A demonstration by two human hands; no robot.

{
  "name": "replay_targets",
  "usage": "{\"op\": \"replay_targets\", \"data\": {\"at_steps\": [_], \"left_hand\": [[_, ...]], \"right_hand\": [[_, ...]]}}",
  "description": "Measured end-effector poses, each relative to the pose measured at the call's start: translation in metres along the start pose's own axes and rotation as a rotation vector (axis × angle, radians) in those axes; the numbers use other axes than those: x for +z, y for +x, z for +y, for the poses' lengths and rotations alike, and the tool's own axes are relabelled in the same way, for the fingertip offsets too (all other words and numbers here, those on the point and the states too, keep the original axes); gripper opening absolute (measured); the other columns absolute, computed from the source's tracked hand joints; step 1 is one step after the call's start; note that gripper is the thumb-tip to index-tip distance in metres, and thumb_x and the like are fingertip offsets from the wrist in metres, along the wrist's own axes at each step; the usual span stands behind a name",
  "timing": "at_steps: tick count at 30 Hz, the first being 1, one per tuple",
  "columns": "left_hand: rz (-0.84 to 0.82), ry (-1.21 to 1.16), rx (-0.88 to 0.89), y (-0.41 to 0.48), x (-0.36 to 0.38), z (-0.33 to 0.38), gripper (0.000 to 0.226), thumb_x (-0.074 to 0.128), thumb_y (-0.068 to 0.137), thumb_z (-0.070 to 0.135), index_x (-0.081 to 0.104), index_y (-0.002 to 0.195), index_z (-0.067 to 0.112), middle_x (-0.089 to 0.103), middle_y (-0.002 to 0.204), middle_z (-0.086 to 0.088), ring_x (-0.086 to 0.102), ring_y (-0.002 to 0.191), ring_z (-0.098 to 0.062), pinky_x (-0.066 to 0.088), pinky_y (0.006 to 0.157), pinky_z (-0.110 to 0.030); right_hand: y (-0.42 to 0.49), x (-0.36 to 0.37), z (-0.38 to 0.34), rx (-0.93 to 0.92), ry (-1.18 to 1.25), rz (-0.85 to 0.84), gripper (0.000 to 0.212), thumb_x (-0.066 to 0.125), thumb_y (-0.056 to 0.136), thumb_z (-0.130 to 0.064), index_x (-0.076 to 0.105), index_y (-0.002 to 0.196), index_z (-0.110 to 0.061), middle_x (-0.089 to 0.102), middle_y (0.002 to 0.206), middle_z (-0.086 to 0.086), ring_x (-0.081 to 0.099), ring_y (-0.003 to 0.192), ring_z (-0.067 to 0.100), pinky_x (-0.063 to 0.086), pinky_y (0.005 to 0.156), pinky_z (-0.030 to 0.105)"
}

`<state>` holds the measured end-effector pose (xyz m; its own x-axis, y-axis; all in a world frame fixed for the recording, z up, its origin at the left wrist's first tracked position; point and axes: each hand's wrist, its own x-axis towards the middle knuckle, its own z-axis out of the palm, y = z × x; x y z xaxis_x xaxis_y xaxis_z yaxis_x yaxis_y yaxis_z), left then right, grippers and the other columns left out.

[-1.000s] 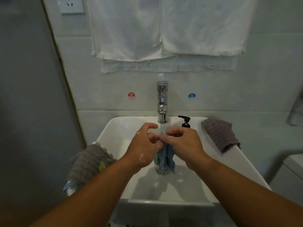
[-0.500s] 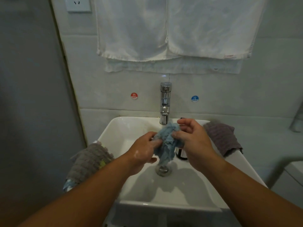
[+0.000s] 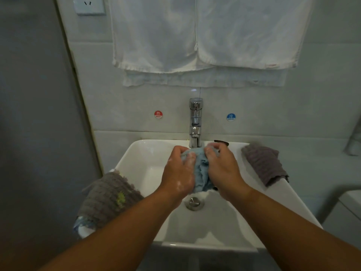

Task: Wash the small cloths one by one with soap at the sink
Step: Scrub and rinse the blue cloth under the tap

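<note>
Both soapy hands, left (image 3: 179,173) and right (image 3: 222,169), are bunched tight around a fuzzy blue cloth (image 3: 201,171), with round HOT (image 3: 158,114) and COLD (image 3: 231,117) stickers on the tile above the grip.

Grips a bunched blue cloth (image 3: 201,173) at centre frame between the left hand (image 3: 178,173) and the right hand (image 3: 222,173), fingers of both curled into the fabric, just under the spout of the chrome tap (image 3: 195,122). Shows white suds on the back of the left hand. Holds the cloth over the white sink (image 3: 136,159), above the metal drain (image 3: 193,201). Has a brown-grey cloth (image 3: 109,200) draped over the rim at lower left and a purple-grey cloth (image 3: 263,165) on the rim at right. Shows white towels (image 3: 195,36) hanging at the top, a red HOT sticker (image 3: 158,114) left of the tap, a blue COLD sticker (image 3: 231,116) right of it, a wall socket (image 3: 90,5) at upper left.
</note>
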<state>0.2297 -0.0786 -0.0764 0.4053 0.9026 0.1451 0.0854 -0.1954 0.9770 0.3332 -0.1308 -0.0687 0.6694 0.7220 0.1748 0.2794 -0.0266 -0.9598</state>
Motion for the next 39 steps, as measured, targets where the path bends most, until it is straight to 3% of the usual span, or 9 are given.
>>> {"op": "replay_targets", "data": {"at_steps": [5, 9, 11, 15, 22, 27, 29, 33, 39], "left_hand": [[0.168, 0.169, -0.011, 0.018, -0.004, -0.004, 0.009, 0.050, 0.107, 0.030, 0.049, 0.112, 0.023, 0.056, 0.097, 0.005, 0.061, 0.086, -0.010, 0.045, 0.055, -0.012], [-0.007, 0.049, -0.015, -0.001, 0.007, -0.004, 0.015, 0.042, 0.109, 0.033, 0.053, 0.112, 0.021, 0.063, 0.104, -0.005, 0.068, 0.090, -0.019, 0.064, 0.070, -0.034], [-0.031, 0.078, 0.070, -0.007, 0.008, -0.003, 0.013, 0.043, 0.109, 0.031, 0.053, 0.113, 0.022, 0.064, 0.105, -0.004, 0.069, 0.093, -0.017, 0.064, 0.077, -0.032], [0.109, 0.195, 0.086, 0.010, -0.006, -0.004, 0.013, 0.041, 0.109, 0.029, 0.052, 0.112, 0.023, 0.061, 0.104, -0.001, 0.062, 0.086, -0.012, 0.053, 0.061, -0.016], [-0.035, 0.118, 0.090, -0.003, 0.007, -0.009, 0.013, 0.046, 0.107, 0.034, 0.051, 0.117, 0.028, 0.065, 0.106, 0.000, 0.070, 0.092, -0.016, 0.065, 0.075, -0.035], [0.119, 0.190, 0.060, 0.017, -0.010, -0.012, 0.013, 0.050, 0.106, 0.018, 0.053, 0.108, 0.031, 0.062, 0.107, 0.000, 0.066, 0.090, -0.014, 0.060, 0.060, -0.019], [0.089, 0.202, 0.033, 0.018, -0.013, -0.018, 0.015, 0.054, 0.104, 0.016, 0.055, 0.108, 0.030, 0.062, 0.111, -0.002, 0.066, 0.096, -0.019, 0.062, 0.063, -0.024], [-0.067, 0.027, -0.032, 0.010, -0.007, -0.018, 0.018, 0.065, 0.097, 0.008, 0.066, 0.107, 0.023, 0.068, 0.109, -0.009, 0.074, 0.091, -0.025, 0.065, 0.068, -0.035], [0.026, 0.123, -0.066, 0.026, -0.018, -0.025, 0.025, 0.066, 0.095, 0.004, 0.070, 0.103, 0.026, 0.070, 0.105, -0.007, 0.072, 0.090, -0.023, 0.065, 0.070, -0.033]], "right_hand": [[-0.029, 0.015, 0.004, -0.127, -0.128, -0.182, 0.022, 0.041, 0.106, -0.037, 0.048, 0.117, -0.019, 0.062, 0.101, 0.001, 0.068, 0.084, 0.010, 0.057, 0.056, 0.018], [-0.003, 0.007, 0.006, -0.129, -0.176, -0.061, 0.020, 0.044, 0.107, -0.034, 0.053, 0.114, -0.019, 0.065, 0.096, 0.001, 0.069, 0.079, 0.010, 0.055, 0.056, 0.017], [0.002, 0.005, 0.011, -0.080, -0.236, -0.050, 0.015, 0.048, 0.106, -0.029, 0.056, 0.108, -0.017, 0.065, 0.092, 0.000, 0.067, 0.078, 0.010, 0.052, 0.056, 0.017], [-0.024, 0.013, 0.012, -0.109, -0.203, -0.177, 0.019, 0.042, 0.108, -0.033, 0.054, 0.108, -0.018, 0.062, 0.092, 0.000, 0.066, 0.077, 0.010, 0.051, 0.051, 0.014], [-0.003, 0.004, 0.002, -0.144, -0.106, -0.038, 0.011, 0.047, 0.107, -0.020, 0.055, 0.111, -0.027, 0.064, 0.096, -0.005, 0.066, 0.081, 0.006, 0.052, 0.057, 0.010], [-0.017, 0.008, 0.013, 0.028, 0.006, -0.249, 0.014, 0.057, 0.102, -0.018, 0.061, 0.112, -0.025, 0.067, 0.106, 0.001, 0.072, 0.089, 0.016, 0.057, 0.059, 0.019], [-0.013, 0.004, 0.009, 0.046, 0.046, -0.244, 0.016, 0.060, 0.099, -0.012, 0.066, 0.106, -0.026, 0.069, 0.104, 0.003, 0.072, 0.091, 0.020, 0.061, 0.063, 0.026], [0.002, -0.005, 0.010, 0.085, 0.032, -0.093, 0.022, 0.057, 0.098, -0.003, 0.071, 0.094, -0.019, 0.074, 0.092, 0.010, 0.074, 0.079, 0.020, 0.053, 0.052, 0.020], [-0.005, -0.001, 0.013, 0.075, -0.048, -0.229, 0.016, 0.070, 0.091, -0.004, 0.072, 0.088, -0.020, 0.074, 0.086, 0.004, 0.074, 0.076, 0.017, 0.061, 0.064, 0.026]]}}
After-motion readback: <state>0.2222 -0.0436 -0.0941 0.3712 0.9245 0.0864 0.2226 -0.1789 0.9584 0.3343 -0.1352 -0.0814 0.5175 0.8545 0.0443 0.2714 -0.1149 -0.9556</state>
